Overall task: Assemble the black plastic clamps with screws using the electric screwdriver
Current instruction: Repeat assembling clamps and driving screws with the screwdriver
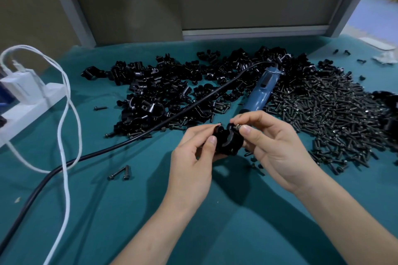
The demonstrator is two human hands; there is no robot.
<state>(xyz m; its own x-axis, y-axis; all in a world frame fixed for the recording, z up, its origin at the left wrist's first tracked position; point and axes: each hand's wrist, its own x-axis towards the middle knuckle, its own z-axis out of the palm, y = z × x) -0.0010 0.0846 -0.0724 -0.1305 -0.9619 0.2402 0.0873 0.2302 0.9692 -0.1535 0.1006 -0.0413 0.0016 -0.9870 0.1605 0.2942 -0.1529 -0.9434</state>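
A black plastic clamp point(228, 141) hangs just above the teal table, held between both hands. My left hand point(195, 157) pinches its left side with thumb and fingers. My right hand point(273, 146) grips the clamp's right side and pinches a screw point(237, 127) at the clamp's top right ear. The blue electric screwdriver point(261, 90) lies on the table behind my hands, tip toward me, with its black cable point(193, 107) running left. A heap of black clamp parts point(163, 88) lies behind on the left, a heap of dark screws point(329, 112) on the right.
A white power strip point(28, 109) with a white charger point(20, 85) and looping white cable point(64, 135) sits at the left edge. Two loose screws point(120, 172) lie on the cloth left of my hands. A grey panel frame point(254, 32) stands at the table's back.
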